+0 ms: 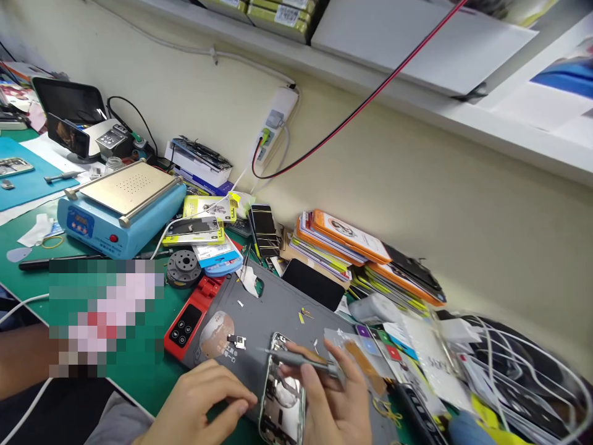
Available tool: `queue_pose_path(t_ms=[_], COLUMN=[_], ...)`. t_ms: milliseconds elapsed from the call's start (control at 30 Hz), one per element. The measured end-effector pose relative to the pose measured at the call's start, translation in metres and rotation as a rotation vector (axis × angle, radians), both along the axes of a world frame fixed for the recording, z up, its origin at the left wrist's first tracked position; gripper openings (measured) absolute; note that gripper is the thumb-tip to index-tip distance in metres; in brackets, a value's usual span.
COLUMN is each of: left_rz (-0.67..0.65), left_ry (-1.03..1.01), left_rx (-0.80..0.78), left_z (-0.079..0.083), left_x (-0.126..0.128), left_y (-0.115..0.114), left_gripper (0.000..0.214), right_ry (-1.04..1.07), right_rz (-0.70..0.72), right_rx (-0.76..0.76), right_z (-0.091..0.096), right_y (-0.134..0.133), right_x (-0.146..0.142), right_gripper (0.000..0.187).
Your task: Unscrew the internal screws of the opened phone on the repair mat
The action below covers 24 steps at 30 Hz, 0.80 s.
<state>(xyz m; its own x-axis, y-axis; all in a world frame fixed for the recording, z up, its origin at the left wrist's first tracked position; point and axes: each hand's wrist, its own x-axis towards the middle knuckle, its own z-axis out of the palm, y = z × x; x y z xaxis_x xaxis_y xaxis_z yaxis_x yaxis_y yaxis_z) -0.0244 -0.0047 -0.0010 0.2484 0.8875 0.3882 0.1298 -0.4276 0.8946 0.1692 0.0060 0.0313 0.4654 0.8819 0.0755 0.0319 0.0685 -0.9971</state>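
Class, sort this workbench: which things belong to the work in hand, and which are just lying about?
In hand:
left hand
right hand
opened phone
grey tool
grey mat

Lying about:
blue heating plate
orange packets
power strip
white cables

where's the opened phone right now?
Head view, bottom centre: the opened phone lies on the grey mat, between the left hand and the right hand, which holds a grey tool over it.
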Motion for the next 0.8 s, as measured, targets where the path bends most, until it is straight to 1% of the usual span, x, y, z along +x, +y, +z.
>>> queue_pose_path(t_ms=[33,100,167,233,367,600,800], left_rz=[0.006,0.029,0.042,0.039,0.067,0.081,0.01], left_ry=[0.005,-0.012,-0.042,-0.065,-0.058,-0.076,-0.088], left_rx=[-0.014,-0.043,-0.087,-0.109,-0.109,-0.119,-0.125], left_z=[0.0,0.0,0.001,0.001,0.004,0.009,0.008], left_x=[0.0,0.001,0.002,0.003,0.005,0.005,0.002], left_y=[0.0,0.0,0.0,-0.001,-0.001,-0.001,-0.001], left_gripper=[0.015,0.009,0.013,0.015,0.008,0.01,0.011], right_ry=[0.097,0.251,0.327,0.351,0.375,0.375,0.392], right_rz=[-0.011,0.004,0.025,0.049,0.066,0.05,0.041], right_rx=[-0.009,-0.025,-0.036,-0.043,-0.069,-0.123,-0.14], right_z=[0.003,0.007,0.009,0.008,0.008,0.01,0.011], right_y=[-0.004,-0.01,-0.015,-0.018,-0.023,-0.026,-0.026], right_x=[-0.003,-0.009,-0.015,-0.021,-0.026,-0.029,-0.029], right_gripper=[0.058,0.055,0.052,0.055,0.066,0.07,0.075])
